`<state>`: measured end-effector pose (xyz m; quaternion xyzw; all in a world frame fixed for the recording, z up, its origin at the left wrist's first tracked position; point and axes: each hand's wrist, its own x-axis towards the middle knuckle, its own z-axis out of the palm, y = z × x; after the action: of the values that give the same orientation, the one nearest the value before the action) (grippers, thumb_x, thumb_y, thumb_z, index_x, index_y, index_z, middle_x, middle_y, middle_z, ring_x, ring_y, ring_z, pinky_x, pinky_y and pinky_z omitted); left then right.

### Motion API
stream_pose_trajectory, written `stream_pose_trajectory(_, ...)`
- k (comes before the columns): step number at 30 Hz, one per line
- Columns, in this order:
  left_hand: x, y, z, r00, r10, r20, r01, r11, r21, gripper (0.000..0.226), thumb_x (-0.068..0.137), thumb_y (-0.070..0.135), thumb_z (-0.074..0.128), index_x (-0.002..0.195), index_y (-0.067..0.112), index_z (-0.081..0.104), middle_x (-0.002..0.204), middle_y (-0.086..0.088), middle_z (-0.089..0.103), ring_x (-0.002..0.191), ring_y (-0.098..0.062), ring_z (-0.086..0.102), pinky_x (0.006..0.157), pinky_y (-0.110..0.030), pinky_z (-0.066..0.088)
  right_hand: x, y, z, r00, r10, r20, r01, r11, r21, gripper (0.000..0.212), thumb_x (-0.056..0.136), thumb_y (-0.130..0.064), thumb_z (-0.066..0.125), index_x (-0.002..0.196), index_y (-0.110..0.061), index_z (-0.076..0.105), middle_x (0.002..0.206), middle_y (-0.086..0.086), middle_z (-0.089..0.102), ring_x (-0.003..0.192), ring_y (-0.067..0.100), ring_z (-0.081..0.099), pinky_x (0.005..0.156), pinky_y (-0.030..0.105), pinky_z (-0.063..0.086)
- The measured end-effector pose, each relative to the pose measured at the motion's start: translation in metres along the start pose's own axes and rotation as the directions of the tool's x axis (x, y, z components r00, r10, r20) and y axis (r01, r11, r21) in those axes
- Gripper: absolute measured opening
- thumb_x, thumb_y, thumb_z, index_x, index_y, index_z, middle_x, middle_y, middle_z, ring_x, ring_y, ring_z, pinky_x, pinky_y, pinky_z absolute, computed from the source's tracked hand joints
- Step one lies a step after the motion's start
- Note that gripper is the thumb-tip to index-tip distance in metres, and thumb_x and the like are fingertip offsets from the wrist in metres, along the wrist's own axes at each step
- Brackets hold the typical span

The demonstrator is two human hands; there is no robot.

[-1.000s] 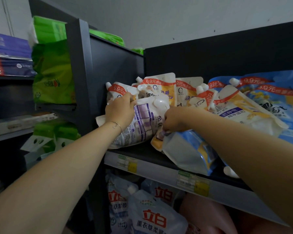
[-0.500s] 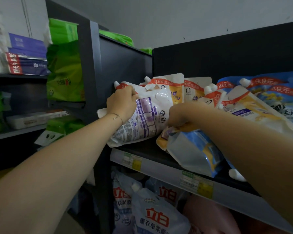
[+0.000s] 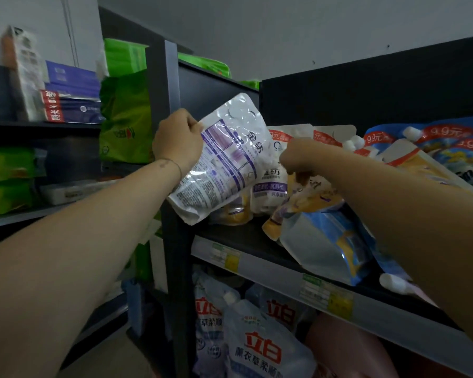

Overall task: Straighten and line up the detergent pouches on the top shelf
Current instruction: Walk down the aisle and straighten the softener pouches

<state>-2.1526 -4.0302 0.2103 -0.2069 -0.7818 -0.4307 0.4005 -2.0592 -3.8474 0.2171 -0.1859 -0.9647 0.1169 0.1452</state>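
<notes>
Left hand (image 3: pixel 176 140) pinches white pouch (image 3: pixel 224 159) by its edge, right hand (image 3: pixel 298 156) grip unclear; nudging could tip overhanging blue pouch (image 3: pixel 325 246) off shelf (image 3: pixel 271 268).

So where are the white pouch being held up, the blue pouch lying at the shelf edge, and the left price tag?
white pouch (image 3: pixel 224 159), head view, on its purple printed panel.
blue pouch (image 3: pixel 325 246), head view, on its pale front face.
left price tag (image 3: pixel 228 255), head view, on its middle.
</notes>
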Motion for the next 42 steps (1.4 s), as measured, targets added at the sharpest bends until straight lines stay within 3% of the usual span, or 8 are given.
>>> stream_pose_trajectory(6,-0.007,0.007,0.008,0.974,-0.185,-0.132,0.163,0.973,-0.161,0.015,0.096,0.024,0.052,0.084,0.014,0.051,0.093,-0.006,0.061,0.088,-0.028,0.057,0.077,-0.039,0.049,0.001,-0.024,-0.015,0.995,-0.02,-0.096,0.069,0.839,0.539,0.049,0.096,-0.04,0.045,0.104,0.006,0.062,0.085,0.02,0.069,0.065,0.027,0.065,0.054,0.025,0.046)
stream_pose_trajectory(10,-0.02,0.026,0.02,0.92,-0.361,-0.152,0.301,0.899,-0.317,0.015,0.096,0.022,0.049,0.084,0.014,0.049,0.083,0.002,0.054,0.075,-0.018,0.048,0.067,-0.027,0.034,-0.012,-0.048,-0.009,0.973,0.008,0.231,-0.148,0.79,0.595,0.079,0.079,-0.076,0.049,0.103,0.0,0.046,0.085,0.015,0.063,0.07,0.028,0.064,0.056,0.031,0.047)
stream_pose_trajectory(17,-0.082,0.044,0.065,0.98,-0.146,-0.138,0.046,0.833,-0.552,0.014,0.097,0.012,0.047,0.09,0.021,0.056,0.088,0.02,0.055,0.085,0.012,0.054,0.073,-0.009,0.041,0.002,-0.044,0.02,0.918,-0.36,0.168,-0.145,0.091,0.985,0.046,0.085,-0.039,0.067,0.118,-0.009,0.056,0.078,-0.001,0.069,0.068,0.013,0.066,0.056,0.022,0.054)
stream_pose_trajectory(23,-0.113,0.008,0.089,0.981,0.166,0.097,-0.119,0.921,-0.371,0.02,0.088,0.026,0.06,0.106,0.016,0.061,0.109,0.002,0.057,0.1,-0.014,0.054,0.083,-0.041,0.051,0.019,-0.028,0.042,0.967,0.013,0.255,-0.151,0.836,0.527,0.038,0.089,-0.043,0.059,0.108,-0.01,0.054,0.094,0.012,0.063,0.084,0.028,0.061,0.076,0.04,0.055)
stream_pose_trajectory(26,-0.121,-0.008,0.08,0.943,0.297,0.152,-0.262,0.941,-0.215,0.059,0.073,0.052,0.064,0.121,0.022,0.05,0.121,0.005,0.051,0.115,-0.014,0.04,0.097,-0.037,0.04,0.017,-0.025,0.033,0.915,0.061,0.399,-0.281,0.807,0.52,0.038,0.092,-0.037,0.058,0.112,-0.004,0.054,0.103,0.018,0.062,0.084,0.034,0.063,0.058,0.036,0.055)
stream_pose_trajectory(31,-0.136,-0.024,0.088,0.961,-0.136,0.24,0.164,0.981,-0.099,0.121,0.048,0.06,0.083,0.14,0.026,0.012,0.143,0.003,0.018,0.133,-0.021,0.021,0.105,-0.047,0.026,0.023,-0.027,0.04,0.947,0.006,0.32,-0.216,0.751,0.624,0.015,0.099,-0.013,0.047,0.112,-0.005,0.046,0.103,0.018,0.063,0.09,0.036,0.064,0.079,0.054,0.053)
stream_pose_trajectory(37,-0.12,-0.038,0.095,0.912,-0.336,0.236,0.34,0.94,0.023,0.144,0.045,0.058,0.086,0.148,0.016,-0.006,0.149,-0.009,0.013,0.137,-0.029,0.019,0.109,-0.048,0.026,0.034,-0.04,0.061,0.977,-0.031,0.21,-0.14,0.648,0.748,0.017,0.1,-0.017,0.048,0.113,-0.006,0.051,0.096,0.011,0.064,0.078,0.026,0.063,0.061,0.042,0.052)
stream_pose_trajectory(42,-0.111,-0.042,0.097,0.924,-0.359,0.132,0.342,0.93,0.136,0.148,0.049,0.072,0.077,0.149,0.006,-0.01,0.151,-0.011,0.012,0.138,-0.029,0.018,0.113,-0.042,0.021,0.044,-0.06,0.076,0.996,-0.083,0.019,0.046,0.715,0.697,0.035,0.097,-0.022,0.052,0.128,-0.006,0.052,0.121,0.016,0.061,0.108,0.033,0.06,0.095,0.046,0.05)
